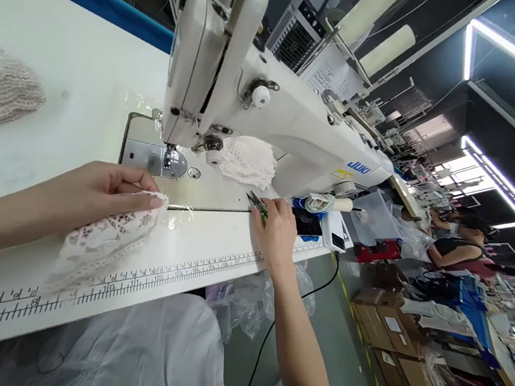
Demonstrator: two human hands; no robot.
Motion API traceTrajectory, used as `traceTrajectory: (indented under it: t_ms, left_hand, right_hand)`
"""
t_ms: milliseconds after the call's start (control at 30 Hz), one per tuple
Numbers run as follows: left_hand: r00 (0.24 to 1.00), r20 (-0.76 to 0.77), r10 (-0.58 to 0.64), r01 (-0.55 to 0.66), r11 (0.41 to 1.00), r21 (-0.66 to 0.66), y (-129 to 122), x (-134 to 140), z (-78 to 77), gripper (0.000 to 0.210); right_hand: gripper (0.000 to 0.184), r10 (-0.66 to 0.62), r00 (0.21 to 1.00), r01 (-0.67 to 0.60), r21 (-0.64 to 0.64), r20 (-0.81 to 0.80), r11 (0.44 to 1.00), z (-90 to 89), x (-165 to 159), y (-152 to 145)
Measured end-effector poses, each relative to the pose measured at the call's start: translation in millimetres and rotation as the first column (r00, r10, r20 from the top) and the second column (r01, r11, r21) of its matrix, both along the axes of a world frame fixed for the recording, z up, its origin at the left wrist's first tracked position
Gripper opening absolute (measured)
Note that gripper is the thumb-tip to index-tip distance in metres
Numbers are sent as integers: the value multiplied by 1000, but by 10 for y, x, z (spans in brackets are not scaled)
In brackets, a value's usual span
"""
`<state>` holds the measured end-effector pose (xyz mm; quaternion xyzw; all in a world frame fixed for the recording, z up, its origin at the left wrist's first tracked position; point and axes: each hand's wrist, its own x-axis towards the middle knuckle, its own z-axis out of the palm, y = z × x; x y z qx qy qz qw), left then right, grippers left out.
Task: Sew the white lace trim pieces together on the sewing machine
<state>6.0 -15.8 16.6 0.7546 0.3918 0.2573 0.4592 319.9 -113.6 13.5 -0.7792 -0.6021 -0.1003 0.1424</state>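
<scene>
My left hand (pixel 116 195) pinches the upper corner of a white lace piece (pixel 109 242) between thumb and fingers. The rest of the lace hangs down over the table's front edge strip, in front of the sewing machine's needle plate (pixel 145 155). Farther right, my right hand (pixel 276 231) is closed around green-handled thread snips (pixel 259 206), whose pointed blades stick out past the fingers toward the machine. The sewing machine (pixel 270 99) stands just beyond both hands, its presser foot (pixel 169 158) above the plate.
A stack of lace pieces (pixel 2 83) lies at the far left. More white lace (pixel 247 161) rests under the machine arm. A phone (pixel 308 222), a coil of cord (pixel 318 203) and a white device (pixel 334 231) sit right of my right hand. A co-worker (pixel 460 247) is in the background.
</scene>
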Motion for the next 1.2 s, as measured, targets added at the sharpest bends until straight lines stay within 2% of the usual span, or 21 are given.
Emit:
traceTrajectory:
  t_ms: [67,100,167,233,267,333,367,433,500,567,633,700,767,833,900,1000,1133,1200]
  left_hand:
    - [996,-47,-75,70,992,-108,31,-12,-31,43]
    - [993,-62,-99,91,989,-114,51,-18,-40,41]
    - [993,-69,-91,91,996,-12,76,-23,-37,40]
    - [997,-53,-50,55,994,97,64,-16,-9,40]
    - [998,-47,-33,39,990,138,43,-9,11,39]
    - [999,-40,-31,38,979,199,-17,3,50,34]
    - [999,-35,-32,40,971,235,-47,5,64,31]
    - [999,-23,-36,41,936,349,-92,2,71,26]
    - [1000,-21,-21,29,842,538,-105,-8,51,22]
    - [1000,-20,4,11,675,738,-93,-21,20,22]
    - [999,-29,32,8,524,852,-74,-33,-8,25]
    - [998,-57,37,35,439,898,-56,-45,-21,28]
    - [998,-62,13,52,375,926,-44,-56,-23,25]
    - [999,-40,-21,45,330,943,-36,-66,-25,17]
    - [999,-28,-29,36,329,944,-33,-77,-39,11]
    - [999,-31,-27,39,367,929,-34,-97,-96,12]
    - [997,18,-76,13,390,921,-42,-148,-208,30]
    - [998,22,-61,6,421,907,-52,-185,-258,37]
  right_hand:
    - [24,61,996,-57,63,-60,996,88,-60,0]
    - [23,122,983,-109,101,-136,989,141,-131,0]
    - [20,260,889,-228,129,-376,965,248,-355,3]
    - [24,327,697,-351,94,-638,932,335,-648,11]
    - [35,307,618,-399,47,-724,916,361,-796,21]
    - [54,266,549,-492,-48,-792,869,375,-1042,67]
    - [54,272,528,-508,-43,-805,860,363,-1126,103]
    - [40,297,479,-504,18,-826,863,315,-1207,193]
    - [28,307,396,-473,94,-865,876,263,-1202,281]
    - [19,288,287,-450,137,-914,883,227,-1167,343]
    - [13,284,206,-440,171,-936,882,209,-1144,366]
    - [10,326,208,-434,212,-922,876,200,-1142,359]
    - [8,425,273,-434,284,-863,855,190,-1150,336]
    - [9,541,353,-457,365,-763,812,179,-1154,316]
    - [12,639,411,-496,429,-650,755,170,-1153,306]
    - [13,729,460,-545,487,-507,682,171,-1153,307]
    - [15,786,505,-592,520,-356,616,165,-1153,314]
    - [17,797,536,-609,526,-278,593,147,-1134,309]
